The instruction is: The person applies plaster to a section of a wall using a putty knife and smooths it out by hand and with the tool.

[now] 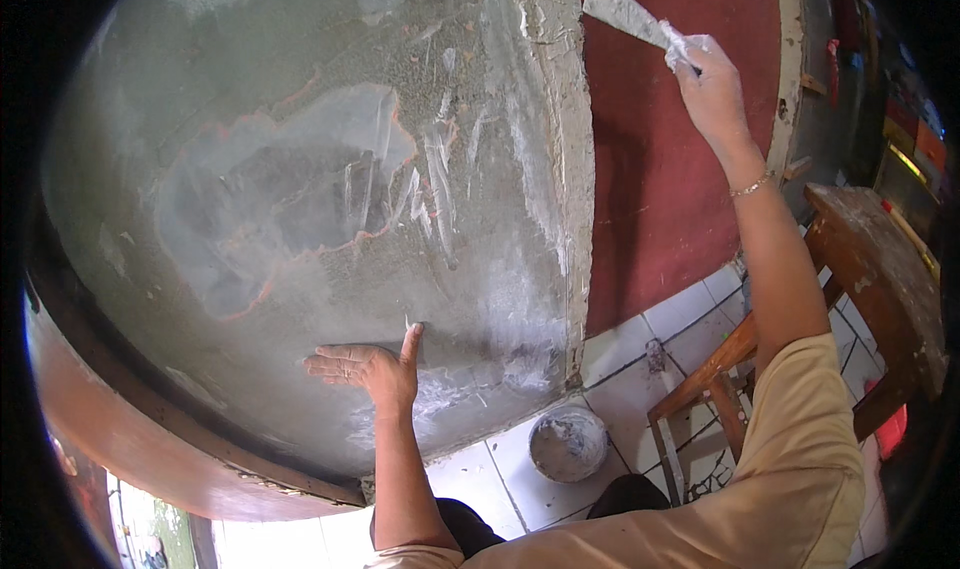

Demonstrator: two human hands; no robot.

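Note:
My right hand (708,81) is raised at the upper right, closed around the handle of a putty knife (622,11). The handle is smeared white, and the wide blade points up and left in front of a dark red panel (680,189). Lower down, my left hand (375,371) is at the grey plastered wall (480,299), fingers stretched left and thumb up, holding nothing. White paste marks the thumb tip. Around it the wall carries white streaks, and above lies a smoother pale patch (290,179) with an orange-edged outline.
A bucket (568,443) with whitish paste stands on the white tiled floor (515,469) by the wall's foot. A worn wooden stool (890,279) is beside my right arm. A brown wooden edge (190,429) curves along the lower left.

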